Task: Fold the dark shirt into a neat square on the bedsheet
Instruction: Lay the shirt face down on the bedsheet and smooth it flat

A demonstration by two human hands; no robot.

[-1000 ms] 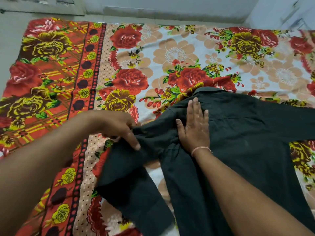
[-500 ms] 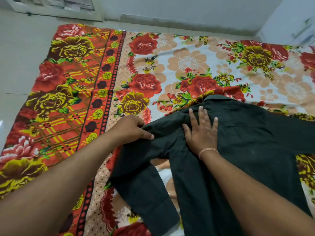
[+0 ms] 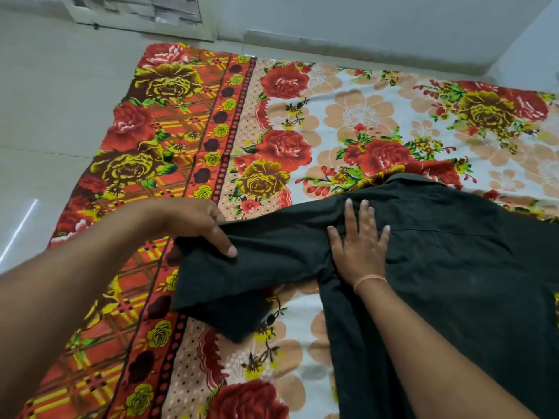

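Note:
The dark shirt point(image 3: 453, 267) lies back side up on the floral bedsheet point(image 3: 302, 116), collar pointing away from me. Its left sleeve point(image 3: 242, 267) stretches out to the left, the cuff end folded back under it. My left hand point(image 3: 193, 222) grips the sleeve's upper edge, thumb on top of the cloth. My right hand point(image 3: 360, 246) presses flat on the shirt near the shoulder seam, fingers spread. A thin band circles the right wrist.
The bedsheet is spread on a pale tiled floor point(image 3: 45, 131), which shows on the left. A white wall point(image 3: 363, 22) runs along the far edge of the sheet. The shirt's right side runs out of view.
My left hand has drawn the sleeve outward to the left, so it lies straighter. The right hand stays pressed on the shoulder. The view has shifted, showing more floor.

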